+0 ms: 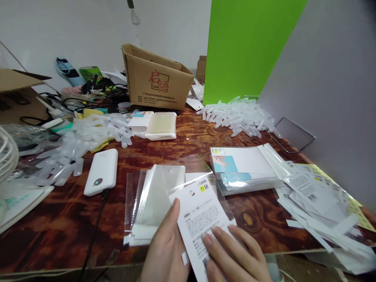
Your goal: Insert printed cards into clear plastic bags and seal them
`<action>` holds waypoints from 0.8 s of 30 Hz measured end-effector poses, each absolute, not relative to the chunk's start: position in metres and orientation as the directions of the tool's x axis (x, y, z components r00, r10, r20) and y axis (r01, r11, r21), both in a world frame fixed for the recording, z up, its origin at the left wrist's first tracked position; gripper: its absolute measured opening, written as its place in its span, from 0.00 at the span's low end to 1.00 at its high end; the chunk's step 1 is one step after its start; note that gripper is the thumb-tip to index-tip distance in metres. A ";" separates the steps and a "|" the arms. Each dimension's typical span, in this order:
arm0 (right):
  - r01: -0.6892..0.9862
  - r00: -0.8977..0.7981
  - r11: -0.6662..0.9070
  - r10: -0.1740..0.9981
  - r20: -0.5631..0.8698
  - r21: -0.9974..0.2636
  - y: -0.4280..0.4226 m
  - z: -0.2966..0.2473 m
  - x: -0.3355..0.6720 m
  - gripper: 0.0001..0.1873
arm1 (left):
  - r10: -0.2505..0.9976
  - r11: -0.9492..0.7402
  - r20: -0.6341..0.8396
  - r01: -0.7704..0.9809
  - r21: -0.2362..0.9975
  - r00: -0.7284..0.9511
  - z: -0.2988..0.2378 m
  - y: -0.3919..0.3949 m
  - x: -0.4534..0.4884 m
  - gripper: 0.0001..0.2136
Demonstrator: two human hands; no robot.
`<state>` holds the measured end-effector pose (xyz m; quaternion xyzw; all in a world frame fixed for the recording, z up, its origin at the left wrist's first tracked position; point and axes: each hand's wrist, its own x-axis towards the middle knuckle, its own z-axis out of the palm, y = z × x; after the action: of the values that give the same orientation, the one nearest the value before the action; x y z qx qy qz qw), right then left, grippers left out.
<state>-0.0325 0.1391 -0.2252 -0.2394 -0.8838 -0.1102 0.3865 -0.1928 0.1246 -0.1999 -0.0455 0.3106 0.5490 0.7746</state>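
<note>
At the front edge of the wooden table (258,223), your left hand (166,246) grips the printed white card (199,223), thumb pressed on its face, while your right hand (232,250) holds its lower part, fingers spread flat across the print. The card overlaps a clear plastic bag (138,207) containing a white insert (154,196). A white power bank (101,171) lies to the left, a wrapped stack of cards (243,168) beyond.

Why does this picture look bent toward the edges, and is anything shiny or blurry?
Head view: wide-angle bowing curves the wooden table and tilts the green board; glare streaks the clear plastic sleeve; the small print on the printed card looks soft.
</note>
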 end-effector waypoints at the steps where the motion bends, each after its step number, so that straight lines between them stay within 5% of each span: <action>1: 0.532 -0.544 0.847 0.353 0.761 -0.013 0.137 -0.233 -0.033 0.17 | 0.819 0.416 -0.523 -0.871 0.260 0.235 -0.203 0.121 -0.191 0.27; 6: 0.621 -0.400 0.776 0.438 0.805 -0.114 0.133 -0.254 -0.040 0.21 | 0.773 0.438 -0.585 -0.873 0.215 0.244 -0.210 0.105 -0.181 0.23; 8: 0.612 -0.332 0.755 0.517 0.789 -0.236 0.132 -0.254 -0.041 0.18 | 0.784 0.429 -0.578 -0.870 0.243 0.225 -0.211 0.102 -0.179 0.20; 12: 0.594 -0.276 0.646 0.724 0.633 -0.479 0.130 -0.243 -0.033 0.26 | 0.805 0.505 -0.496 -0.813 0.289 0.324 -0.213 0.100 -0.183 0.18; 15: 0.547 -0.320 0.620 0.776 0.544 -0.563 0.130 -0.233 -0.018 0.16 | 0.783 0.596 -0.444 -0.730 0.333 0.437 -0.215 0.103 -0.186 0.20; 24: 0.557 -0.485 0.673 0.739 0.467 -0.487 0.128 -0.223 0.019 0.18 | 0.769 0.628 -0.447 -0.672 0.392 0.458 -0.213 0.110 -0.183 0.17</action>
<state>0.0187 0.1277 -0.2229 -0.3809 -0.8509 0.1359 0.3353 -0.1826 0.1099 -0.2131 0.0796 0.3025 0.4238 0.8500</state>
